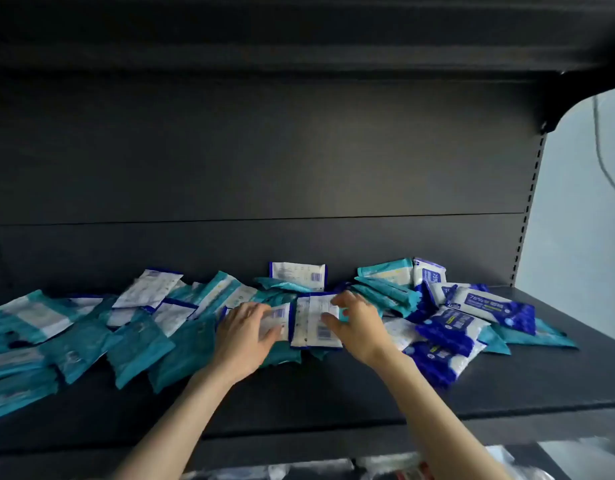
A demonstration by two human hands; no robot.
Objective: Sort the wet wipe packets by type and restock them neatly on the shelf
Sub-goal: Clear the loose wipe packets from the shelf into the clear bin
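our right hand (356, 323) pinches the right edge of the white-backed packet (314, 323) between thumb and curled fingers. the packet lies mid-shelf (334, 393), long axis near to far, between both hands. our left hand (245, 332) rests, fingers fairly straight, on the barcode packet (277, 315) just left. the blue packets (448, 334) lie to the right.

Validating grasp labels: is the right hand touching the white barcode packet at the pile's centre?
Touching. Head view: the right hand lays thumb and fingertips over the white barcode packet at its right edge, pinching it.
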